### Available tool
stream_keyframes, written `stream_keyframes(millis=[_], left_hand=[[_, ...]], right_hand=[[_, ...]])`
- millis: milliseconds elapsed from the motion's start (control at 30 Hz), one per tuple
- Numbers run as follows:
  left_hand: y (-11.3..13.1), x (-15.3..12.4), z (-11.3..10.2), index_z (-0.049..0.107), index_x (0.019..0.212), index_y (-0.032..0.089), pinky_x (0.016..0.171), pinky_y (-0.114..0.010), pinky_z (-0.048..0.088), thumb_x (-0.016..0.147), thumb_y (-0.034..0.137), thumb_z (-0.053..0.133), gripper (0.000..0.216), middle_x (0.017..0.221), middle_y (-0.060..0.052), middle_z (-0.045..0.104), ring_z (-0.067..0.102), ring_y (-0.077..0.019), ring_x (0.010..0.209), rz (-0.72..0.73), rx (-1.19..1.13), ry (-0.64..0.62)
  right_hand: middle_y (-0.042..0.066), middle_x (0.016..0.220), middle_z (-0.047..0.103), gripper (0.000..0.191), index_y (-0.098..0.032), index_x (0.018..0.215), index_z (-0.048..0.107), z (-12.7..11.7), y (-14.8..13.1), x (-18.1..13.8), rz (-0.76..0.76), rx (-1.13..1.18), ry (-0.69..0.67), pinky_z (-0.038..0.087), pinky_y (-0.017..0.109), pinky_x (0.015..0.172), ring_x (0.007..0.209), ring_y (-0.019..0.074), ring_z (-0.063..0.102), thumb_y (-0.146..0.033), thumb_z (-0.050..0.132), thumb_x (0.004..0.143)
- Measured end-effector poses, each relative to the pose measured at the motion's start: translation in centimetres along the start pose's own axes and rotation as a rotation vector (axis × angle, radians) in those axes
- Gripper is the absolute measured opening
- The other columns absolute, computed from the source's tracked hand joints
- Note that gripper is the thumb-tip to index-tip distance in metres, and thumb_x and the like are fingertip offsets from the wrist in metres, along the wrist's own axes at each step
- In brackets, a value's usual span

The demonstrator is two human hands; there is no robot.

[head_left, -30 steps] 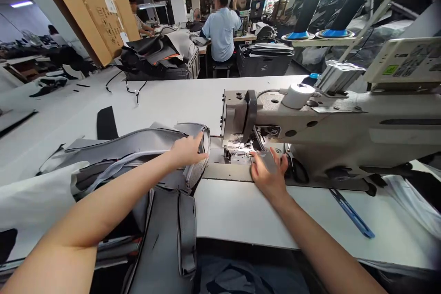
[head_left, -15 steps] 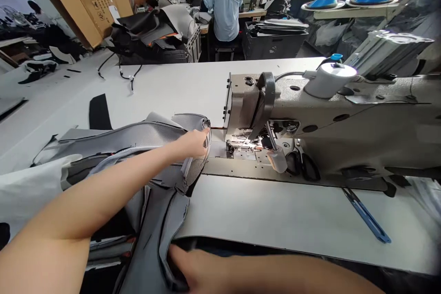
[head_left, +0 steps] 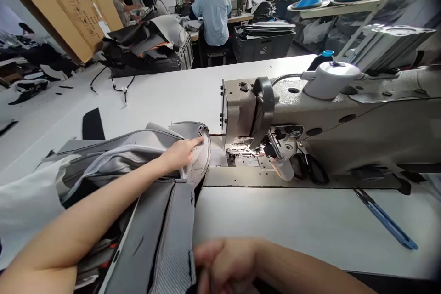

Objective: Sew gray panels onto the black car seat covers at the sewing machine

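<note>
A grey sewn fabric cover (head_left: 174, 234) with dark seams and black edges lies folded over the table's left part and hangs down at the front. My left hand (head_left: 177, 154) rests on its upper part, index finger stretched toward the rounded corner; the other fingers are bent and partly hidden. Low in the view, my right hand (head_left: 229, 262) is closed at the cover's front right edge, its fingertips blurred. Just right of the cover stands a sewing machine (head_left: 241, 105), its lit needle area apart from the fabric.
Blue-handled tweezers (head_left: 389, 223) lie on the white table (head_left: 275, 213) at right. Black-handled scissors (head_left: 312, 167) sit against the machine. A black fabric piece (head_left: 92, 124) lies behind the cover. A cardboard box (head_left: 74, 4), a crate (head_left: 263, 43) and co-workers are farther back.
My left hand has drawn back slightly, its index finger now stretched out. My right hand has moved right along with the cover's front edge, opening the front panel flatter. The view has shifted slightly.
</note>
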State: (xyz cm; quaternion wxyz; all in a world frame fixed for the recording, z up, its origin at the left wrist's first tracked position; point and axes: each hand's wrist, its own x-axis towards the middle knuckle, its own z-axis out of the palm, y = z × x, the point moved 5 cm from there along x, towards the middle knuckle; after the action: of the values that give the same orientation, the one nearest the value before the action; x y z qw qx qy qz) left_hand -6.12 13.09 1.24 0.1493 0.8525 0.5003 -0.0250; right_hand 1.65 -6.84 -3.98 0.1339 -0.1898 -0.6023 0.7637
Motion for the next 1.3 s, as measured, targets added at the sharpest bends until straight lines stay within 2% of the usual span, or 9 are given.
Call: stream_keyframes(millis=[67, 167, 233, 300, 400, 533, 800, 1067, 1300], left_hand=[[-1.0, -0.3, 0.9, 0.043, 0.139, 0.023, 0.086, -0.023, 0.046, 0.073, 0.004, 0.037, 0.069, 0.103, -0.002, 0.067, 0.062, -0.0158, 0.092, 0.045, -0.072, 0.105], [-1.8, -0.6, 1.9, 0.038, 0.142, 0.023, 0.096, -0.024, 0.043, 0.076, 0.004, 0.033, 0.068, 0.117, -0.003, 0.060, 0.057, -0.0150, 0.104, 0.076, -0.117, 0.218], [-1.7, -0.7, 2.3, 0.035, 0.144, 0.024, 0.093, -0.027, 0.045, 0.080, 0.005, 0.031, 0.067, 0.111, -0.005, 0.058, 0.058, -0.0163, 0.100, 0.073, -0.069, 0.228], [-1.1, -0.8, 2.2, 0.040, 0.141, 0.026, 0.092, -0.033, 0.047, 0.083, 0.009, 0.033, 0.061, 0.111, -0.008, 0.056, 0.057, -0.0204, 0.101, 0.094, 0.033, 0.252], [0.2, -1.0, 1.5, 0.053, 0.131, 0.026, 0.107, -0.052, 0.031, 0.083, 0.019, 0.045, 0.049, 0.138, -0.012, 0.041, 0.036, -0.0338, 0.130, 0.208, 0.212, 0.346], [0.5, -0.1, 1.7, 0.052, 0.128, 0.024, 0.112, -0.060, 0.009, 0.083, 0.024, 0.047, 0.045, 0.153, -0.011, 0.021, 0.015, -0.0347, 0.141, 0.235, 0.216, 0.241], [0.1, 3.2, 1.1, 0.054, 0.106, 0.018, 0.091, -0.040, 0.046, 0.078, 0.029, 0.047, 0.031, 0.111, -0.012, 0.057, 0.055, -0.0280, 0.106, -0.108, 0.062, 0.111], [5.3, 2.6, 2.8, 0.061, 0.104, 0.016, 0.083, -0.040, 0.049, 0.081, 0.022, 0.039, 0.032, 0.098, -0.013, 0.063, 0.057, -0.0312, 0.100, -0.204, 0.137, 0.094], [7.1, 2.3, 2.8, 0.065, 0.106, 0.020, 0.085, -0.042, 0.049, 0.083, 0.032, 0.041, 0.035, 0.106, -0.012, 0.064, 0.054, -0.0328, 0.106, -0.247, 0.060, 0.107]], right_hand=[[-0.003, 0.069, 0.063, 0.027, -0.016, 0.094, 0.062, -1.1, 1.0, -0.8, -0.043, -0.263, 0.001, 0.049, 0.017, 0.057, 0.057, 0.0080, 0.060, -0.010, 0.042, 0.078], [0.008, 0.095, 0.066, 0.034, -0.017, 0.102, 0.065, -4.8, -0.6, -0.9, -0.154, -0.871, 0.401, 0.052, 0.032, 0.079, 0.088, 0.0184, 0.063, -0.006, 0.045, 0.077], [0.015, 0.124, 0.056, 0.041, -0.020, 0.121, 0.058, -6.5, -2.2, -0.4, -0.206, -1.248, 0.609, 0.043, 0.051, 0.096, 0.117, 0.0298, 0.051, -0.013, 0.052, 0.081], [0.018, 0.142, 0.040, 0.056, -0.020, 0.135, 0.045, -7.0, -2.7, 0.9, -0.219, -1.456, 0.597, 0.027, 0.062, 0.106, 0.134, 0.0359, 0.031, -0.031, 0.061, 0.082], [0.024, 0.135, 0.047, 0.075, -0.008, 0.134, 0.045, -6.8, -1.6, 2.9, -0.204, -1.573, 0.554, 0.032, 0.056, 0.107, 0.130, 0.0371, 0.039, -0.052, 0.066, 0.078], [0.025, 0.120, 0.059, 0.039, 0.000, 0.121, 0.055, -5.8, 0.0, 4.1, -0.283, -1.763, 0.695, 0.051, 0.043, 0.093, 0.112, 0.0327, 0.058, -0.023, 0.054, 0.089], [0.018, 0.117, 0.063, 0.028, -0.004, 0.109, 0.062, -8.1, -0.9, 2.1, -0.290, -1.796, 0.629, 0.056, 0.035, 0.084, 0.109, 0.0278, 0.060, -0.008, 0.040, 0.092], [0.013, 0.109, 0.067, 0.028, -0.003, 0.101, 0.065, -9.2, -1.6, -5.6, -0.546, -1.735, 0.625, 0.048, 0.031, 0.100, 0.108, 0.0222, 0.061, -0.003, 0.038, 0.092], [0.013, 0.108, 0.066, 0.028, -0.003, 0.100, 0.065, -9.5, -1.6, -7.2, -0.551, -1.664, 0.625, 0.051, 0.031, 0.098, 0.109, 0.0233, 0.060, -0.003, 0.038, 0.093]])
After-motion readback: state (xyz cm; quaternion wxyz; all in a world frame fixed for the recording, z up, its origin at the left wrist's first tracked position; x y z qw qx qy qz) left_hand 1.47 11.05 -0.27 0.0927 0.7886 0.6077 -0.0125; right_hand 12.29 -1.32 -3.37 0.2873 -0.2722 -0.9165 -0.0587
